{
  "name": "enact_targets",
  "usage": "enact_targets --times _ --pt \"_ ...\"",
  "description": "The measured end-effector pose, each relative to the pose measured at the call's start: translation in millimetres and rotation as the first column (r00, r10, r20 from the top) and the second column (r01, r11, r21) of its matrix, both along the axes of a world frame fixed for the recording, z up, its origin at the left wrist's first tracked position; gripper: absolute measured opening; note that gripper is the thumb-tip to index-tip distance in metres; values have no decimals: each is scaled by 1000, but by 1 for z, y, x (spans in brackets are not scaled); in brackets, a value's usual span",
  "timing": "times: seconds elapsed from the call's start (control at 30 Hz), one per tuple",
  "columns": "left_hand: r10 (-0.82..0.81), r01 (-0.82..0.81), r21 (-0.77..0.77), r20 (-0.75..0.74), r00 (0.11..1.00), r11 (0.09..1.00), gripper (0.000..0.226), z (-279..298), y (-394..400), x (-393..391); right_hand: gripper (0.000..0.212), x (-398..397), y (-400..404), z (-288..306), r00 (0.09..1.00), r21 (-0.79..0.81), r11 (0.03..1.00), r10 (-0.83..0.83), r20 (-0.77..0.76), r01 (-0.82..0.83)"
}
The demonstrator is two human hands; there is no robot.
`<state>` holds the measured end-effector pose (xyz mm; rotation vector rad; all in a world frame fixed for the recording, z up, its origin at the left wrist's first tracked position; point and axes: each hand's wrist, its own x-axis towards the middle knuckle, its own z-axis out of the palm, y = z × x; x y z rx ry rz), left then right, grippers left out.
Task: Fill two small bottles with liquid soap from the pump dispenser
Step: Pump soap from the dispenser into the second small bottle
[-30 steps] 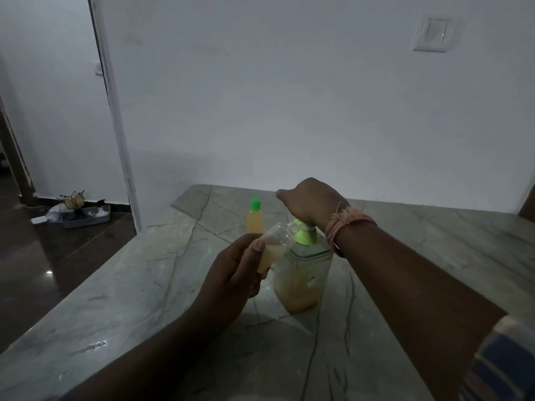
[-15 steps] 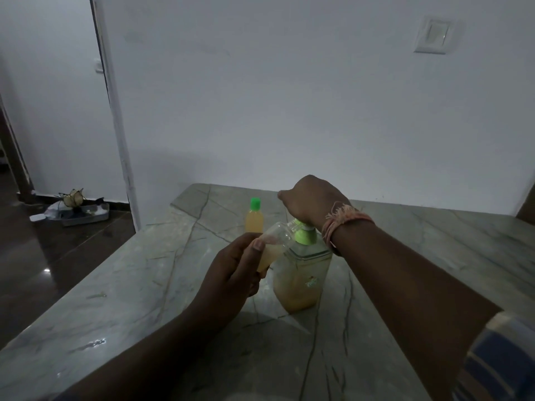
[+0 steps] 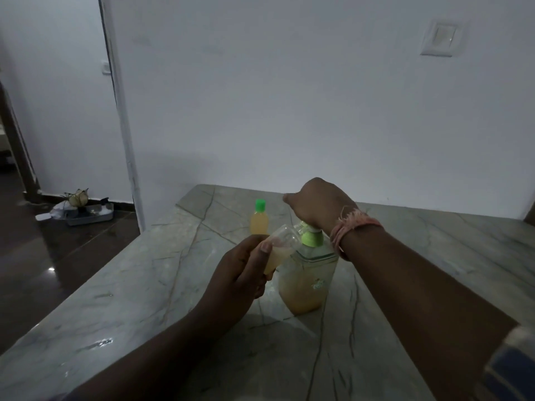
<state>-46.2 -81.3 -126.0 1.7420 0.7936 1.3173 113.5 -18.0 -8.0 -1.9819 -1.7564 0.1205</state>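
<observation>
R hand on pump dispenser; L hand tilts open bottle, approx. half-full.

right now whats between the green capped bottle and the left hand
Nothing: in the head view the left hand overlaps the foot of the capped bottle, so no gap shows between them. The uncapped bottle it holds points towards the pump dispenser.
</observation>
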Motion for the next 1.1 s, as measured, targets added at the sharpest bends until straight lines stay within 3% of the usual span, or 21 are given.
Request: enact_targets --times 0.23,0.4,0.57,0.7,0.8,0.9,1.1 --pt "-17 17 -10 33 999 1000 42 1 -1 0 37 -3 0 8 995 -29 1000 6 96 -3" --pt "-13 13 -7 18 1000 1000 42 1 1 0 36 1 2 1 999 -8 1000 0 -36 -1" --pt "-12 12 -21 23 1000 1000 44 1 0 0 35 -1 1 3 1000 -59 998 4 20 -2" --pt "-16 17 -27 31 999 999 40 1 -2 -1 38 -5 -7 11 989 35 999 6 150 -12" --pt "-1 1 -30 20 1000 1000 37 0 0 -1 40 -2 -5 7 998 107 994 3 62 -10" --pt "14 -13 -20 2 1000 1000 38 -1 0 1 37 0 0 -1 1000 31 1000 0 -10 1" --pt "6 -6 -30 11 1000 1000 46 0 0 0 37 -3 0 6 998 -42 999 10 68 -7"
